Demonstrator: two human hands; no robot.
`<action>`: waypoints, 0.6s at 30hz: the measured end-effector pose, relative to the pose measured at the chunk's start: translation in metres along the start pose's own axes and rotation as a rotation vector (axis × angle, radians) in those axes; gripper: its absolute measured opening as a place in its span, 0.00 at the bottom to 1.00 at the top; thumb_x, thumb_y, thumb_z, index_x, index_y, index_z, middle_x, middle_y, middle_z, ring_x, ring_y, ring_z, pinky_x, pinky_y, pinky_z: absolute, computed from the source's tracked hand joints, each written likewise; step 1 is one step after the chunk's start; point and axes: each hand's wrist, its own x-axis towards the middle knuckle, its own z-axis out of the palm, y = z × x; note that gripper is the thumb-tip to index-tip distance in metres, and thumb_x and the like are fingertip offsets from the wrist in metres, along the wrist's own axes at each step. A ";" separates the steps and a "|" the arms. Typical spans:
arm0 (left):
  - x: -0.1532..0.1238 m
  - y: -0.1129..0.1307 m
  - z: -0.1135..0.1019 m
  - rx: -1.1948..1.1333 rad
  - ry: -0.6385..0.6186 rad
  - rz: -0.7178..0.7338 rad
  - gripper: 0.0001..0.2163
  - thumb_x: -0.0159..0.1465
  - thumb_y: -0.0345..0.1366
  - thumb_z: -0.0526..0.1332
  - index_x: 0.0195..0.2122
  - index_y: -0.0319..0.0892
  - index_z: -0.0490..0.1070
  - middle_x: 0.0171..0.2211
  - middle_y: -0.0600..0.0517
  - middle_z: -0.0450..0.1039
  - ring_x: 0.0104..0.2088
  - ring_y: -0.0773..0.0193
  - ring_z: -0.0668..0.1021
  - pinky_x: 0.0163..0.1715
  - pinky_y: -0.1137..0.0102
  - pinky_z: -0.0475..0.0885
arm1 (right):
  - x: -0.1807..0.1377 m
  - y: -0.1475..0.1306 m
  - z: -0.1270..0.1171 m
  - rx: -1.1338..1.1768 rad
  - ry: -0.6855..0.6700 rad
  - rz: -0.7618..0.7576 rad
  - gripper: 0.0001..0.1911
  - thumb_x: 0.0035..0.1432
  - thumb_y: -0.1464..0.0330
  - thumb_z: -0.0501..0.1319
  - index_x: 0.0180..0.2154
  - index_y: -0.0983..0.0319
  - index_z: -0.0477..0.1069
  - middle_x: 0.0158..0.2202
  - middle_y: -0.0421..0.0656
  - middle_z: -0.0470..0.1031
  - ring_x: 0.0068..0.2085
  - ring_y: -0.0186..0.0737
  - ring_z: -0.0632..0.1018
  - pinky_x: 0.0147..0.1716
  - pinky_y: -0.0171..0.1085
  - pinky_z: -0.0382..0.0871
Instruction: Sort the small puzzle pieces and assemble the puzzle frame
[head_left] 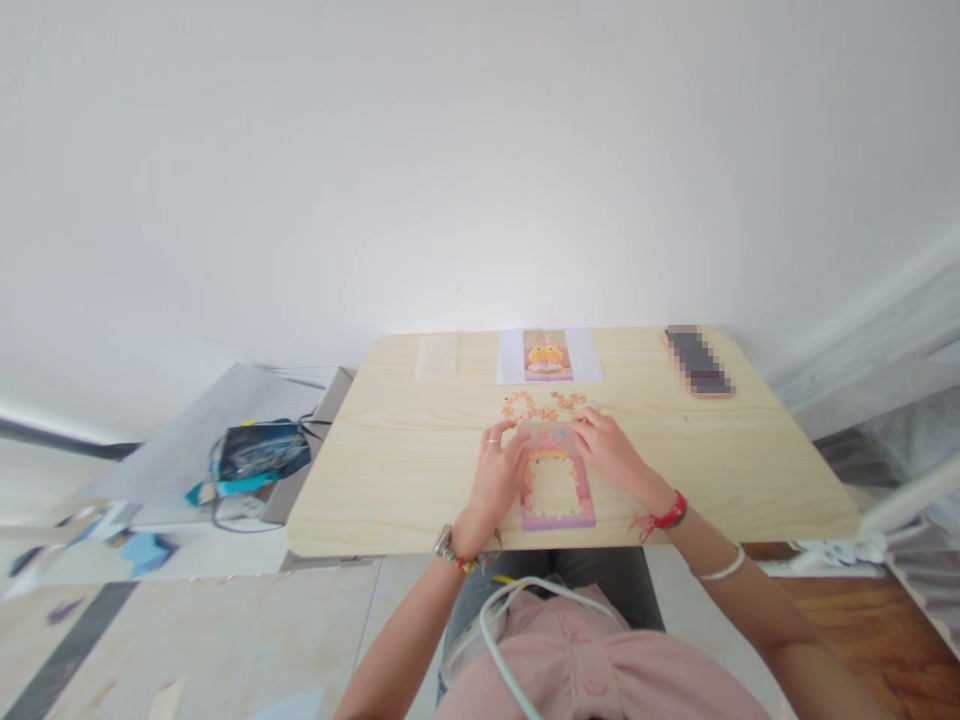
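Observation:
A partly assembled jigsaw puzzle (559, 522), pink and purple with a bare middle, lies near the table's front edge. My left hand (496, 478) rests along its upper left side, fingers bent and apart, the tips touching the puzzle. At the upper right corner, my right hand (613, 458) has its thumb and fingers drawn together; anything between them is too small to make out. Just beyond both hands are several loose orange puzzle pieces (517, 405). Behind these, a white sheet (510, 360) bears a printed picture (547, 356) of an orange pumpkin-like figure.
A phone (699, 362) lies at the table's (405, 470) back right. At the back left is a pale translucent rectangle (436, 357). Left of the table stands a grey box (322, 430) beside a dark bag (264, 450). A white cable (491, 630) loops across my lap.

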 end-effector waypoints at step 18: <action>0.050 -0.058 -0.010 0.148 -0.108 -0.179 0.09 0.57 0.30 0.54 0.35 0.38 0.72 0.34 0.45 0.68 0.43 0.57 0.69 0.48 0.60 0.61 | 0.035 0.025 -0.002 0.150 -0.126 -0.030 0.09 0.56 0.75 0.53 0.32 0.63 0.71 0.33 0.43 0.66 0.35 0.35 0.69 0.37 0.35 0.64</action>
